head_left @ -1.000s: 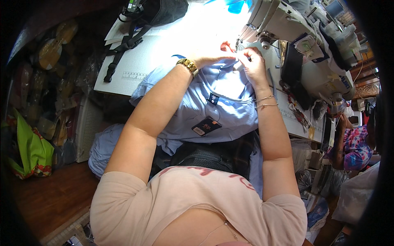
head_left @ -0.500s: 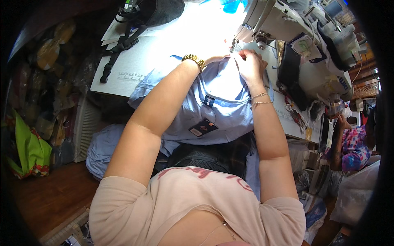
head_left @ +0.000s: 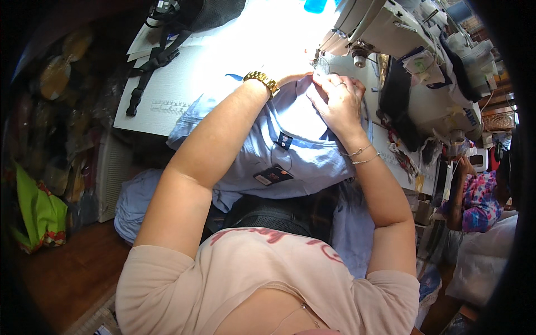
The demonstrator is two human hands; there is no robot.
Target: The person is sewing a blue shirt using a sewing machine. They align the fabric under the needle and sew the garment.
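Observation:
A light blue garment [head_left: 254, 162] drapes over the table's front edge toward my lap. It carries a small dark neck label [head_left: 284, 140] and a dark hang tag [head_left: 273, 175] on a loop. My left hand [head_left: 291, 76], below a gold watch, is closed on the garment's edge, its fingers partly washed out by glare. Thumb and fingertips of my right hand [head_left: 341, 103] pinch the same edge just right of it, the other fingers curled. Both hands are close in front of the sewing machine's [head_left: 385, 28] needle area [head_left: 318, 56].
Black straps with a buckle [head_left: 159, 58] lie on the white table [head_left: 151, 118] at the left. The machine's body and a dark padded item [head_left: 395, 95] stand at the right. Bluish cloth [head_left: 137, 201] is heaped below left. Another person [head_left: 477, 201] sits at far right.
My right hand has turned and come slightly down, its back now showing more, and the right elbow has swung outward. The left hand stays nearly in place. The view has shifted a little.

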